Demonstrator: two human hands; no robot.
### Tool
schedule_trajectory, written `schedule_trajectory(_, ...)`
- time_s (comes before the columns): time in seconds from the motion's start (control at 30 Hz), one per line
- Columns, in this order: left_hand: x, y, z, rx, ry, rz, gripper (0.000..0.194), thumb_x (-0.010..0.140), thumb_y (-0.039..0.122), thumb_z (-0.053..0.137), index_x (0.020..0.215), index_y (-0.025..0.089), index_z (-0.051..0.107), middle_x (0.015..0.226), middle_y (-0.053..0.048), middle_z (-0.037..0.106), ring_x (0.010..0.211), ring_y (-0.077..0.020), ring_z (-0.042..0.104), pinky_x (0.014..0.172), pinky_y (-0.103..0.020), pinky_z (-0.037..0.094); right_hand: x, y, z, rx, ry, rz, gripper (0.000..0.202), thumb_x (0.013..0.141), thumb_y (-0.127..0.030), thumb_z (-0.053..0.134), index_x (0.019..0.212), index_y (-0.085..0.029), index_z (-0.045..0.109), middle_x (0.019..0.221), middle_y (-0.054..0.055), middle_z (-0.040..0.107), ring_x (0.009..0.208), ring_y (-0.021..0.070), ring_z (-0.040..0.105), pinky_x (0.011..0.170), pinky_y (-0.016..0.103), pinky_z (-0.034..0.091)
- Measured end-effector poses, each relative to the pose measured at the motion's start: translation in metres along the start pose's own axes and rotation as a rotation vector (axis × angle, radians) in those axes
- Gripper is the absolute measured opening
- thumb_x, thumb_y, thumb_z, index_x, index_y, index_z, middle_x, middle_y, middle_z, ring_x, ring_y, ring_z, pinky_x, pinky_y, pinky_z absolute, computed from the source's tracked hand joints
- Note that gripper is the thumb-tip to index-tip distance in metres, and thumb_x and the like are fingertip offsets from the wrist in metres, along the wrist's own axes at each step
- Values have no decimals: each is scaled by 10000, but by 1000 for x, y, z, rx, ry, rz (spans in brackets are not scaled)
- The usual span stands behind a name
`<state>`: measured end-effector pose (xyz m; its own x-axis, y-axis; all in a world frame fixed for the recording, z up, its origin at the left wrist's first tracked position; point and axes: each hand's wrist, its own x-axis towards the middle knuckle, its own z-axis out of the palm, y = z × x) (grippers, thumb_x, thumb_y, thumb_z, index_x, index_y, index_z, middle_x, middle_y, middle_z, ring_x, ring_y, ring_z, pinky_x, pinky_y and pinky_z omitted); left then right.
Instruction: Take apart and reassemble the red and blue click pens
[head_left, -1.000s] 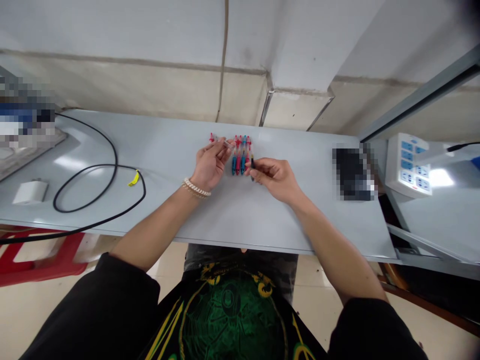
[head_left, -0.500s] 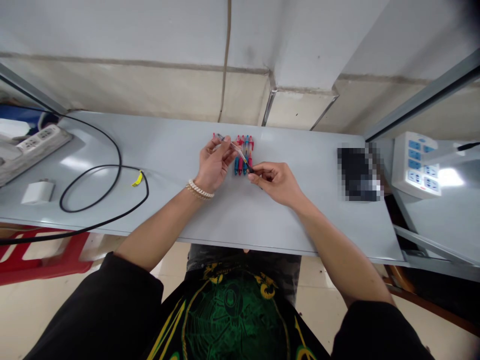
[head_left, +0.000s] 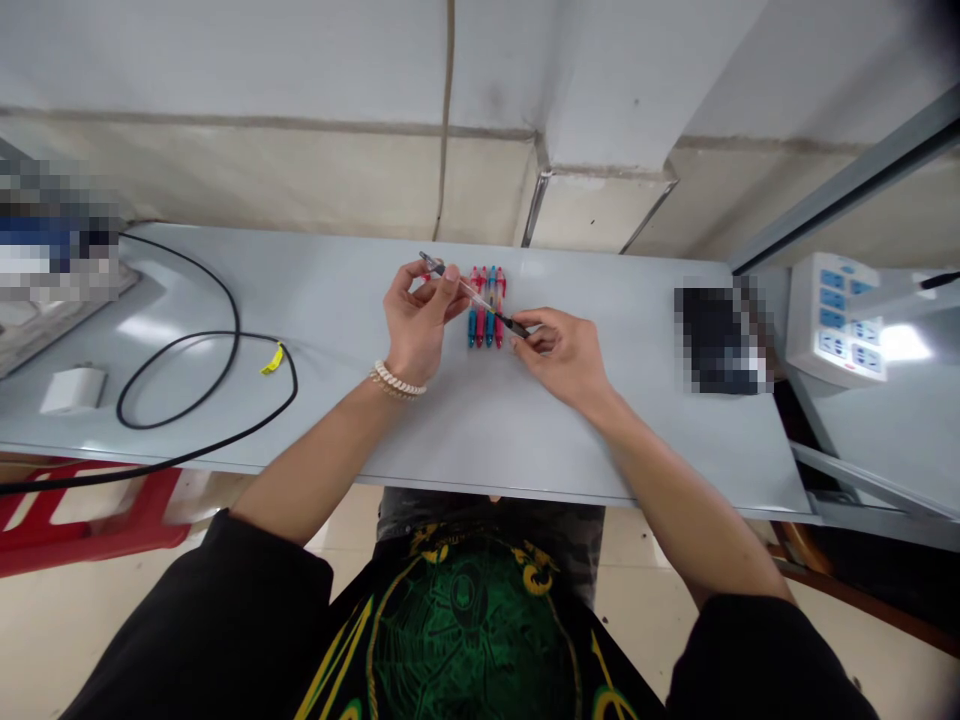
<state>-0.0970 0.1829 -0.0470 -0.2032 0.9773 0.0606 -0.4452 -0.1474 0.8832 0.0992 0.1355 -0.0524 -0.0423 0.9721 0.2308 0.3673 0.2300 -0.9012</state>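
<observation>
A clear-barrelled pen (head_left: pixel 477 297) with a dark grip section slants between my two hands, just above the table. My left hand (head_left: pixel 420 318) is closed, pinching its upper part between thumb and fingers; the pen's clip end sticks out past the thumb. With closed fingertips, my right hand (head_left: pixel 564 352) grips the black lower end. Whether the grip section is separate from the barrel cannot be told. Behind the held pen lies a row of several pens (head_left: pixel 480 330) with red and blue grips, side by side. A small red bit shows behind my left fingers, mostly hidden.
On the grey table (head_left: pixel 360 450), a black cable (head_left: pixel 232 290) with a yellow tag (head_left: pixel 273 359) loops at left, near a white charger (head_left: pixel 73 389). A blurred dark object (head_left: pixel 716 340) lies at right, and a white power socket block (head_left: pixel 832 320) stands beyond it.
My right hand has shifted slightly right and up with the pen's dark end, showing more of the black grip. My left hand has moved a little left and up.
</observation>
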Motion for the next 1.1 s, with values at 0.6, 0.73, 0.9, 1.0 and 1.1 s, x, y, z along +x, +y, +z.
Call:
schedule_trajectory(0.6, -16, -11, 4, -99, -245, -118, 572, 716, 450, 1060, 994, 253, 601, 910, -6, 851, 873, -169, 848, 768, -230, 684, 0, -17, -6, 188, -27, 44, 426, 950, -624, 784, 980, -203, 841, 751, 32, 777, 508, 102, 440, 500, 309, 348)
schedule_trajectory(0.73, -13, -10, 2, -124, -231, -107, 566, 699, 446, 1071, 980, 241, 625, 920, -7, 858, 873, -161, 850, 771, -215, 680, 3, -16, -6, 291, -92, 102, 580, 914, -748, 767, 1136, -213, 748, 792, 28, 796, 473, 92, 455, 458, 285, 373)
schedule_trajectory(0.9, -8, -8, 0, -134, -173, -65, 550, 686, 439, 1076, 970, 231, 653, 925, 9, 851, 895, -154, 850, 805, -215, 678, -2, -9, -1, -35, 100, -233, 463, 956, -666, 757, 1143, -242, 741, 1014, 54, 817, 690, 152, 673, 673, 326, 576)
schedule_trajectory(1.0, -6, -9, -2, -118, -167, -58, 553, 688, 461, 1068, 968, 233, 650, 929, 7, 847, 892, -162, 847, 809, -237, 681, -5, -8, -1, -179, 86, -254, 464, 1084, -635, 578, 970, -227, 765, 810, 43, 778, 658, 160, 675, 655, 318, 547)
schedule_trajectory(1.1, -6, -9, -2, -105, -157, -51, 544, 707, 459, 1057, 978, 234, 643, 928, 2, 842, 901, -170, 844, 818, -261, 685, -5, -9, -1, -143, 92, -248, 479, 1044, -680, 637, 1071, -219, 766, 813, 30, 781, 640, 154, 678, 634, 300, 552)
